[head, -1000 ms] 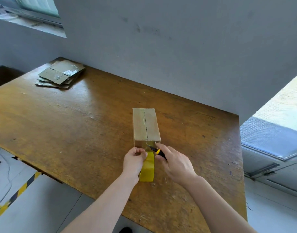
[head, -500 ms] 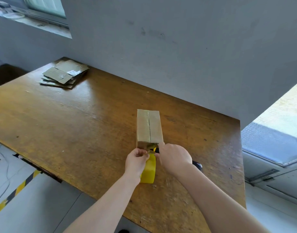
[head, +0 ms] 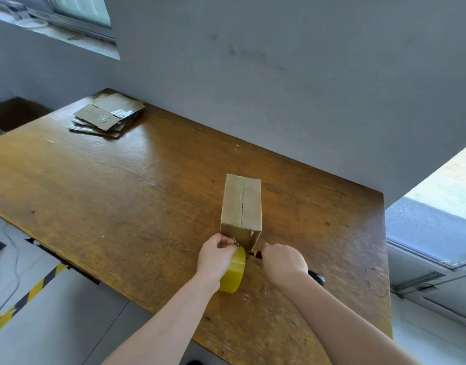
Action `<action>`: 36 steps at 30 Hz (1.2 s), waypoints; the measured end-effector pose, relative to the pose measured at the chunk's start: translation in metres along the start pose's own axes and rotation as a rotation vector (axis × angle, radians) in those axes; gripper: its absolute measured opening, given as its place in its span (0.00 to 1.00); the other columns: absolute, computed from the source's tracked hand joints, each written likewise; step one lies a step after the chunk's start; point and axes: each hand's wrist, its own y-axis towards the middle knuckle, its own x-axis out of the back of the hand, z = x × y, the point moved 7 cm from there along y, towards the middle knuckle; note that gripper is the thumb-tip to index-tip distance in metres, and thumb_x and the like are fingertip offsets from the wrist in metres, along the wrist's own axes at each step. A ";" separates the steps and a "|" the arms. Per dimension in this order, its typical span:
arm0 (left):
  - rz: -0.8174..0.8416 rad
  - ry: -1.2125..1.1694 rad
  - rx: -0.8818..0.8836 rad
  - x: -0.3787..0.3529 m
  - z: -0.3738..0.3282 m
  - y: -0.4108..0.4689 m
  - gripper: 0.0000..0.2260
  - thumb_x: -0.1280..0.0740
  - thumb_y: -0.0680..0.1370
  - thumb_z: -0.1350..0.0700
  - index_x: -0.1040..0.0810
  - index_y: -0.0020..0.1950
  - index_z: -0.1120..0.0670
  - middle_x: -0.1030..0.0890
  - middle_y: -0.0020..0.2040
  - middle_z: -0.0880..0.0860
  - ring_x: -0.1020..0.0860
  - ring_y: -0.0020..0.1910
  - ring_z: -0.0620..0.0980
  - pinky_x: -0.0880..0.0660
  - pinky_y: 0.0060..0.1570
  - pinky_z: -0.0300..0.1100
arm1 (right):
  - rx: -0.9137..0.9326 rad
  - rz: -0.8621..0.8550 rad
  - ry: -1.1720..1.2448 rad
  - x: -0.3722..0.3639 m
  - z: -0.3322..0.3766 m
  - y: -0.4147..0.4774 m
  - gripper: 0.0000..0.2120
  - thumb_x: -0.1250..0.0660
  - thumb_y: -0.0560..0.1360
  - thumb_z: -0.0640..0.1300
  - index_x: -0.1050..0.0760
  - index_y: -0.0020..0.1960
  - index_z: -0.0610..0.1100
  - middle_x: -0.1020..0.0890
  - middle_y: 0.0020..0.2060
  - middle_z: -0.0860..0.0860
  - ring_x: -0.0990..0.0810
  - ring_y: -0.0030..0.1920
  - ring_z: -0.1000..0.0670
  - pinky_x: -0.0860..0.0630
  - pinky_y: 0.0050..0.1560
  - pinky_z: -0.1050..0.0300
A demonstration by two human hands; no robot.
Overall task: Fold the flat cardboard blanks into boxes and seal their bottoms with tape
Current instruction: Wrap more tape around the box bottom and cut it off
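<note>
Wooden table [head: 121, 193], set against a grey wall [head: 279, 88]. One folded box [head: 241, 204] stands on it right of centre, directly in front of you. Its closed flaps face up, and the seam between them runs away from you. Shiny tape shows on the near end face of the box.

Your left hand [head: 216, 255] is curled and pinches the top of the yellow tape roll [head: 233, 270]. The roll stands on edge on the table, touching the near lower edge of the box.

Your right hand [head: 284, 262] is clenched round a knife [head: 255, 253]. Its yellow-and-black front end pokes out towards the roll, just beside the box's near right corner. A black butt shows behind the wrist. Whether a blade touches the tape cannot be told.

Flat cardboard blanks [head: 108, 117] lie stacked at the far left corner of the table, well apart from the box.
</note>
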 end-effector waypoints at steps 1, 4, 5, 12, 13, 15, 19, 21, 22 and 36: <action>0.009 0.010 -0.007 0.001 -0.001 0.001 0.02 0.32 0.76 0.59 0.22 0.45 0.53 0.19 0.47 0.53 0.24 0.46 0.51 0.30 0.41 0.43 | -0.022 0.000 0.057 -0.010 -0.006 -0.001 0.10 0.40 0.81 0.41 0.28 0.62 0.43 0.18 0.49 0.47 0.18 0.48 0.44 0.27 0.36 0.53; 0.034 0.056 -0.016 0.003 -0.004 0.003 0.02 0.33 0.77 0.58 0.21 0.46 0.52 0.21 0.48 0.52 0.24 0.47 0.50 0.30 0.42 0.42 | -0.067 -0.002 0.179 -0.036 -0.019 -0.008 0.11 0.41 0.82 0.50 0.30 0.60 0.45 0.19 0.48 0.48 0.19 0.47 0.45 0.29 0.36 0.54; 0.035 0.067 -0.022 0.003 -0.005 0.004 0.01 0.33 0.77 0.57 0.21 0.46 0.52 0.21 0.48 0.52 0.24 0.48 0.50 0.30 0.43 0.42 | -0.088 0.004 0.209 -0.044 -0.023 -0.010 0.13 0.41 0.82 0.53 0.31 0.60 0.46 0.20 0.49 0.49 0.19 0.49 0.45 0.29 0.37 0.55; 0.035 0.103 -0.037 0.004 -0.006 0.006 0.05 0.35 0.81 0.53 0.21 0.48 0.50 0.20 0.49 0.49 0.24 0.49 0.47 0.30 0.49 0.42 | -0.184 -0.301 0.444 -0.036 -0.036 -0.007 0.26 0.35 0.75 0.62 0.29 0.64 0.45 0.25 0.58 0.47 0.26 0.60 0.43 0.27 0.56 0.50; 0.035 0.095 -0.026 0.004 -0.005 0.006 0.05 0.36 0.81 0.53 0.21 0.48 0.50 0.20 0.49 0.49 0.24 0.50 0.48 0.29 0.49 0.43 | -0.139 -0.495 0.531 -0.013 -0.032 -0.009 0.26 0.35 0.75 0.62 0.28 0.64 0.44 0.25 0.58 0.46 0.26 0.60 0.43 0.26 0.57 0.48; 0.033 0.070 -0.003 0.004 -0.005 0.007 0.06 0.36 0.81 0.54 0.20 0.47 0.50 0.19 0.47 0.50 0.23 0.49 0.50 0.27 0.49 0.44 | -0.017 -0.761 0.574 0.026 -0.016 -0.010 0.30 0.35 0.73 0.62 0.28 0.67 0.43 0.25 0.63 0.44 0.28 0.63 0.43 0.28 0.62 0.47; 0.027 0.045 0.021 0.005 -0.005 0.005 0.08 0.35 0.81 0.55 0.21 0.43 0.51 0.20 0.41 0.50 0.24 0.44 0.49 0.28 0.46 0.45 | 0.163 -0.697 0.374 0.047 0.020 0.012 0.37 0.27 0.70 0.59 0.33 0.74 0.47 0.31 0.73 0.42 0.35 0.73 0.40 0.36 0.70 0.44; 0.030 0.059 0.014 0.005 -0.006 0.004 0.07 0.36 0.81 0.55 0.21 0.44 0.51 0.19 0.43 0.49 0.24 0.45 0.48 0.28 0.45 0.44 | 0.165 -0.646 0.331 0.043 0.025 0.022 0.37 0.24 0.67 0.57 0.30 0.72 0.46 0.29 0.71 0.42 0.32 0.72 0.39 0.29 0.67 0.40; 0.033 0.067 0.012 0.006 -0.007 0.004 0.07 0.36 0.81 0.54 0.20 0.44 0.51 0.19 0.44 0.50 0.24 0.45 0.47 0.29 0.45 0.43 | 0.160 -0.635 0.329 0.043 0.025 0.023 0.37 0.22 0.66 0.56 0.28 0.70 0.46 0.27 0.69 0.42 0.30 0.71 0.39 0.27 0.64 0.39; 0.135 0.151 0.143 0.011 0.002 -0.006 0.09 0.38 0.82 0.57 0.24 0.42 0.51 0.21 0.47 0.52 0.27 0.44 0.49 0.32 0.42 0.42 | 0.194 -0.514 0.358 0.048 0.027 0.028 0.39 0.24 0.70 0.55 0.36 0.75 0.47 0.36 0.73 0.46 0.44 0.75 0.42 0.32 0.70 0.43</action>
